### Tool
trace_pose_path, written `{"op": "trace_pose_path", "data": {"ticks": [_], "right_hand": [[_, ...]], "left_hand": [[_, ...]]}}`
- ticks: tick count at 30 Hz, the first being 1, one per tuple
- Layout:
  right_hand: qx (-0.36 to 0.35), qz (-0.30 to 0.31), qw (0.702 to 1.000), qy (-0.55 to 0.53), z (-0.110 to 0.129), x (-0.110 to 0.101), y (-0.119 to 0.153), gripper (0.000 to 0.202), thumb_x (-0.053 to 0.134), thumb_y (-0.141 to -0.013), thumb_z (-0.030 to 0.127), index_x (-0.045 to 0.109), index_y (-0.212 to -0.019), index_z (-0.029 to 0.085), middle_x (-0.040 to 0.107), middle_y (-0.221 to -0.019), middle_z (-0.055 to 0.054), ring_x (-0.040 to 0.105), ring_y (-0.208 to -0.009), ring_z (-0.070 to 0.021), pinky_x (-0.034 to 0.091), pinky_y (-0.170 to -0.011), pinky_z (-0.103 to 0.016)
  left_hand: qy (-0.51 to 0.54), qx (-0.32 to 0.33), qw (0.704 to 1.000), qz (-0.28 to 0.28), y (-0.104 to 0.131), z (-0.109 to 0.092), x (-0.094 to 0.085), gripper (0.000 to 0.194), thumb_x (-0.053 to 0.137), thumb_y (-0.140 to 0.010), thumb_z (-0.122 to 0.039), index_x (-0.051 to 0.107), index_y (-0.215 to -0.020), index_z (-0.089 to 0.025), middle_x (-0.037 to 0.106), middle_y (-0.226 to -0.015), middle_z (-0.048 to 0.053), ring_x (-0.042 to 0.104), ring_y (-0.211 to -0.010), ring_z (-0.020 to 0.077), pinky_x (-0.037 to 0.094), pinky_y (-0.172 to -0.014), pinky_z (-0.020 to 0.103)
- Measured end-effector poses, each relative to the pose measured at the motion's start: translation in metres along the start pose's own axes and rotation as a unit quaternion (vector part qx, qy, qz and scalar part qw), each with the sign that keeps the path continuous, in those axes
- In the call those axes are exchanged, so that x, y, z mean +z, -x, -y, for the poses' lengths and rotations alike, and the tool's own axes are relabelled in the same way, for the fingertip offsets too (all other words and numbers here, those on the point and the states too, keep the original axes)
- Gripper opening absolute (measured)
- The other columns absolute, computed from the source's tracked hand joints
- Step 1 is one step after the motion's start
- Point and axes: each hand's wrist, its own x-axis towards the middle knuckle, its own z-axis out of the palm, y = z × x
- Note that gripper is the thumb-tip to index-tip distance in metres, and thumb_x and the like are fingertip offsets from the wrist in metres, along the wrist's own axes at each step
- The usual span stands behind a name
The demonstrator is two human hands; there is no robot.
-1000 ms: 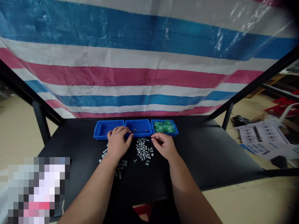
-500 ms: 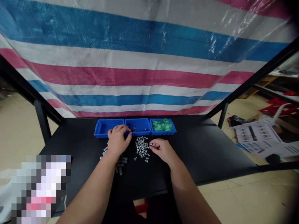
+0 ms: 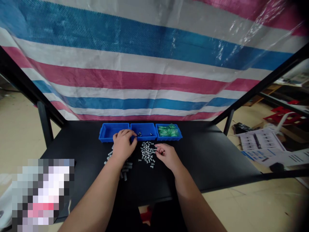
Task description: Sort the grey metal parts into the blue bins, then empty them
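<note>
Several short silver screws (image 3: 147,152) lie in a loose pile on the black table. At the pile's right edge my right hand (image 3: 167,155) has thumb and fingertips pinched on a screw. My left hand (image 3: 123,144) is curled at the front of the left blue bin (image 3: 102,133) and middle blue bin (image 3: 144,138). Its thumb and index finger come together there; whatever is between them is too small to make out. A few small metal pieces (image 3: 139,134) are inside the middle bin. Silver metal cylinders (image 3: 127,166) lie partly hidden beneath my left wrist and forearm.
Green packets (image 3: 167,130) fill the right blue bin (image 3: 180,137). Behind the black table (image 3: 205,161) hangs a striped plastic sheet (image 3: 145,80) on a black frame. A blurred-out object (image 3: 45,190) is at the left front. Boxes and papers lie on the floor at right.
The view has tilted slightly. Both hands stay almost where they were, the right one still pinching at the edge of the screw pile.
</note>
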Motion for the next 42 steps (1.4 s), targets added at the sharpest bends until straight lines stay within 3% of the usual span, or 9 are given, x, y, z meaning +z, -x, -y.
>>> {"op": "trace_pose_path", "data": {"ticks": [2, 7, 15, 22, 25, 31, 35, 39, 42], "right_hand": [[-0.002, 0.002, 1.0, 0.01, 0.0, 0.001, 0.0, 0.031, 0.065, -0.082, 0.02, 0.074, -0.111, 0.02, 0.066, -0.088, -0.002, 0.062, -0.065, -0.0113, 0.055, -0.065, -0.025], [0.002, -0.016, 0.999, 0.048, 0.005, 0.003, -0.001, 0.02, 0.062, -0.085, 0.018, 0.077, -0.097, 0.02, 0.063, -0.084, -0.003, 0.062, -0.067, -0.0126, 0.055, -0.067, -0.026], [0.001, -0.021, 0.999, 0.037, 0.005, 0.004, -0.001, 0.015, 0.064, -0.085, 0.022, 0.075, -0.095, 0.02, 0.063, -0.082, -0.002, 0.061, -0.065, -0.0125, 0.052, -0.064, -0.025], [0.014, -0.023, 1.0, 0.011, 0.006, 0.004, -0.002, 0.014, 0.065, -0.082, 0.024, 0.074, -0.092, 0.02, 0.062, -0.078, -0.001, 0.058, -0.06, -0.0117, 0.049, -0.059, -0.025], [0.019, -0.028, 0.999, 0.0, 0.005, 0.004, -0.003, 0.012, 0.066, -0.082, 0.027, 0.072, -0.09, 0.02, 0.063, -0.076, -0.001, 0.057, -0.059, -0.0122, 0.048, -0.057, -0.024], [0.024, -0.035, 0.999, -0.024, 0.001, 0.005, -0.006, 0.011, 0.065, -0.085, 0.031, 0.068, -0.09, 0.021, 0.062, -0.072, 0.0, 0.056, -0.059, -0.0124, 0.045, -0.055, -0.024], [0.008, -0.041, 0.998, -0.043, 0.001, 0.003, -0.007, 0.012, 0.066, -0.088, 0.033, 0.068, -0.088, 0.021, 0.06, -0.071, 0.001, 0.055, -0.06, -0.0125, 0.044, -0.056, -0.024], [-0.037, -0.085, 0.994, -0.059, 0.002, 0.0, -0.005, 0.015, 0.065, -0.091, 0.033, 0.065, -0.082, 0.021, 0.055, -0.07, 0.001, 0.05, -0.061, -0.0124, 0.042, -0.058, -0.025], [-0.04, -0.121, 0.984, -0.122, 0.002, 0.001, -0.005, 0.014, 0.067, -0.09, 0.034, 0.064, -0.092, 0.021, 0.055, -0.075, 0.001, 0.053, -0.066, -0.013, 0.044, -0.06, -0.024]], "left_hand": [[0.001, 0.002, 1.0, -0.001, 0.0, 0.001, 0.0, 0.013, 0.061, -0.089, -0.028, 0.07, -0.097, -0.03, 0.073, -0.119, 0.003, 0.057, -0.121, 0.0291, 0.035, -0.104, 0.052], [-0.003, 0.003, 1.0, 0.001, 0.0, 0.001, 0.0, 0.013, 0.061, -0.09, -0.028, 0.07, -0.098, -0.03, 0.073, -0.12, 0.002, 0.057, -0.122, 0.029, 0.034, -0.104, 0.052], [-0.005, 0.004, 1.0, 0.0, 0.0, 0.0, 0.001, 0.012, 0.061, -0.09, -0.028, 0.071, -0.097, -0.03, 0.072, -0.119, 0.002, 0.056, -0.122, 0.0296, 0.034, -0.104, 0.051], [-0.036, 0.01, 0.999, -0.012, 0.002, 0.006, 0.005, 0.026, 0.069, -0.088, -0.034, 0.072, -0.114, -0.032, 0.063, -0.127, 0.007, 0.056, -0.12, 0.0305, 0.038, -0.1, 0.05], [-0.057, 0.021, 0.998, -0.012, 0.002, 0.008, 0.008, 0.019, 0.073, -0.085, -0.028, 0.075, -0.103, -0.033, 0.063, -0.125, 0.006, 0.054, -0.118, 0.0316, 0.038, -0.099, 0.051], [-0.072, 0.053, 0.992, -0.094, 0.001, 0.01, 0.008, 0.012, 0.069, -0.09, -0.026, 0.076, -0.098, -0.032, 0.066, -0.109, 0.006, 0.054, -0.112, 0.0317, 0.035, -0.098, 0.053], [-0.034, 0.106, 0.986, -0.127, -0.002, 0.015, 0.008, 0.013, 0.067, -0.092, -0.025, 0.075, -0.101, -0.029, 0.064, -0.1, 0.006, 0.057, -0.1, 0.0262, 0.04, -0.09, 0.045], [0.028, 0.148, 0.976, -0.155, -0.003, 0.016, 0.006, 0.013, 0.062, -0.095, -0.023, 0.073, -0.102, -0.023, 0.059, -0.095, 0.006, 0.057, -0.092, 0.0221, 0.046, -0.084, 0.038], [0.037, 0.162, 0.97, -0.177, 0.001, 0.011, -0.001, 0.015, 0.06, -0.095, -0.02, 0.072, -0.104, -0.02, 0.058, -0.098, 0.007, 0.057, -0.093, 0.0218, 0.049, -0.086, 0.037]]}}
